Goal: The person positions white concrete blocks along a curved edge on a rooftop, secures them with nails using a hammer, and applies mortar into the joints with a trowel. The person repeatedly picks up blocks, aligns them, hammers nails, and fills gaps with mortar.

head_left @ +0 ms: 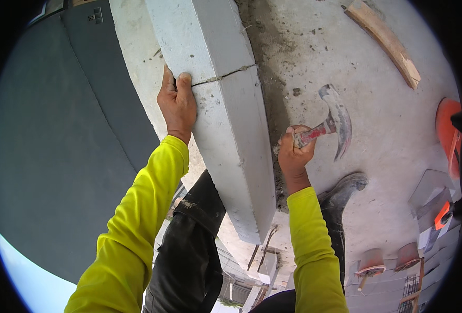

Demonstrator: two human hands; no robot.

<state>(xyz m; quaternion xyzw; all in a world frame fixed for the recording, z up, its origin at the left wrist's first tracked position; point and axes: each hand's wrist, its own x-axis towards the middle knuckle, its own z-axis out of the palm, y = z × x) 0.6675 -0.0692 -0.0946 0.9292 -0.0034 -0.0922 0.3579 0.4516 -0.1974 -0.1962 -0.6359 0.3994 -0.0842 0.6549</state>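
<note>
My right hand (295, 155) is closed round the handle of a claw hammer (337, 122), whose worn grey head points away to the right, just above the floor. Between my arms stretches a row of light grey concrete blocks (236, 120), with a dark mortar joint crossing it near the far part. My left hand (177, 103) rests against the left edge of the nearer block, thumb on its top face by the joint. Its fingertips reach down the side and are partly hidden.
On the dusty concrete floor (392, 125) a wooden plank (384, 41) lies at the far right. Beyond it are an orange tub (448, 130), a saw with an orange handle (441, 216) and buckets (371, 262). A dark grey wall (59, 141) fills the left. My boot (345, 190) stands right of the blocks.
</note>
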